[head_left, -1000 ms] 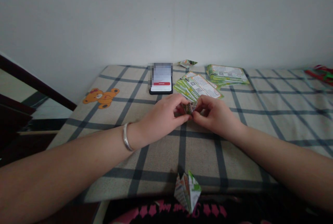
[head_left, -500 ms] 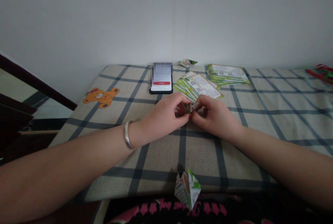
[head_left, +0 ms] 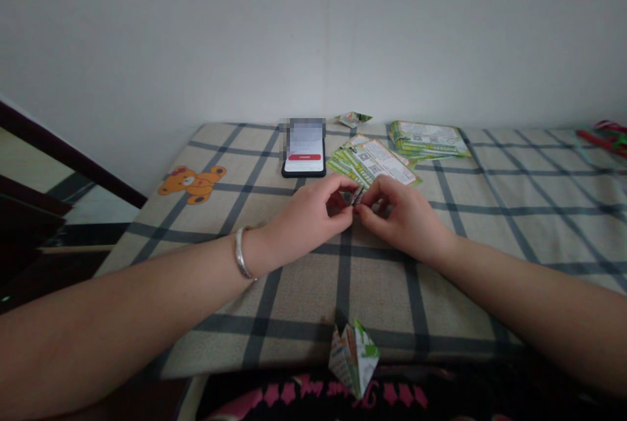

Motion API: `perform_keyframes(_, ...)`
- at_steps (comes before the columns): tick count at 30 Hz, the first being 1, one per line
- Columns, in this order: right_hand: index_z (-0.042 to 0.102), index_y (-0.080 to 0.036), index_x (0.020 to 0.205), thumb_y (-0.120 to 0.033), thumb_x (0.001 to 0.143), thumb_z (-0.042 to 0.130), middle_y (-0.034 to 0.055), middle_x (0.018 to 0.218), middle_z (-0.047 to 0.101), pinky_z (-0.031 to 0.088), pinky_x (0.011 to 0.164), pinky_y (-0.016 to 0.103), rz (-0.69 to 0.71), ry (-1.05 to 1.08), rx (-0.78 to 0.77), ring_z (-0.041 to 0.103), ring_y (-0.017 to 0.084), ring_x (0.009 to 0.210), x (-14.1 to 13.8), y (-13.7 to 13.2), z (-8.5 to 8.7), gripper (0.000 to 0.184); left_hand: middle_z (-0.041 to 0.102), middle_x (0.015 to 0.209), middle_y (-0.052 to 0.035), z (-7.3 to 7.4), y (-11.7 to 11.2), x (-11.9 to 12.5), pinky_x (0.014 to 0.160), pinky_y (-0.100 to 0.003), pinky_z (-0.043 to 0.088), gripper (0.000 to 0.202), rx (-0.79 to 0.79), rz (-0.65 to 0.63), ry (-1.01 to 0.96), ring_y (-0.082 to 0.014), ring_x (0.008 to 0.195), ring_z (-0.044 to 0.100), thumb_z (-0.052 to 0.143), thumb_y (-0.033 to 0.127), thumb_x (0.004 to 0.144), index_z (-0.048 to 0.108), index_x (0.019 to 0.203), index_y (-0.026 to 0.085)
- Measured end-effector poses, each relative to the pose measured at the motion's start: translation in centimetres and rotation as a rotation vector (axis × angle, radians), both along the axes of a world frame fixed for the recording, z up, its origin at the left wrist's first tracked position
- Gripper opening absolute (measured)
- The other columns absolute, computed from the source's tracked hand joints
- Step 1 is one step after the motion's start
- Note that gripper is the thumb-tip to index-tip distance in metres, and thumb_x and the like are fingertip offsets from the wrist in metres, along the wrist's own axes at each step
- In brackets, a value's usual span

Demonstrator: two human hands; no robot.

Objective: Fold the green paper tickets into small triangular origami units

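The left hand [head_left: 318,207], thumb and fingertips nearly together, grips a small folded paper [head_left: 357,196] just in front of fanned cards [head_left: 389,163]. The right hand [head_left: 409,217] pinches its other side, fingertips drawn close; uneven pulling could tear a crease.

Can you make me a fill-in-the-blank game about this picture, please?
The left hand and right hand pinch a small folded thing made of ____.
A silver bracelet circles the ____ wrist.
The phone shows a bar coloured ____.
The animal picture on the cloth is a ____.
Missing words: paper; left; red; bear.
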State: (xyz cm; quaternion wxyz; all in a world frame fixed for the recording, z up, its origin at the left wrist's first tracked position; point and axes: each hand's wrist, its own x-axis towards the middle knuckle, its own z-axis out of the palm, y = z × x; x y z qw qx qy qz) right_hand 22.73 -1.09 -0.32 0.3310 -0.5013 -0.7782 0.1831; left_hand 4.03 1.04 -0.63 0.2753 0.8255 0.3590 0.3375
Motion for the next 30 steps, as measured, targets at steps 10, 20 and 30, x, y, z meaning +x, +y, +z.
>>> perform_keyframes(10,0.054,-0.020,0.085,-0.027,0.083,0.060,-0.0013,0.074,0.061,0.040,0.056,0.024,0.044,-0.022,-0.029,0.053,0.011,0.062,0.0,0.0,0.2,0.009,0.066,0.095,-0.0010,0.0,0.0,0.0,0.076,-0.028,0.053,0.025,0.003,-0.010,0.002,-0.0133,0.084,0.064,0.059,0.013,0.080,0.057,0.105,0.018)
perform_keyframes(20,0.052,-0.020,0.078,-0.028,0.083,0.056,-0.0018,0.068,0.056,0.034,0.055,0.024,0.041,-0.097,-0.013,0.048,0.011,0.059,-0.5,-0.7,0.7,0.011,0.061,0.077,0.0031,0.4,-0.3,0.2,0.060,-0.024,0.042,0.013,0.137,-0.002,0.126,-0.0105,0.067,0.057,0.057,0.009,0.078,0.057,0.088,0.018)
perform_keyframes(30,0.052,-0.020,0.079,-0.026,0.077,0.057,-0.0017,0.066,0.056,0.032,0.053,0.025,-0.092,-0.110,-0.060,0.049,0.013,0.059,-0.2,-0.2,0.5,0.009,0.063,0.104,-0.0035,-0.1,0.0,0.3,0.081,-0.029,0.051,0.030,0.097,-0.023,0.014,-0.0135,0.088,0.061,0.060,0.011,0.079,0.056,0.108,0.018)
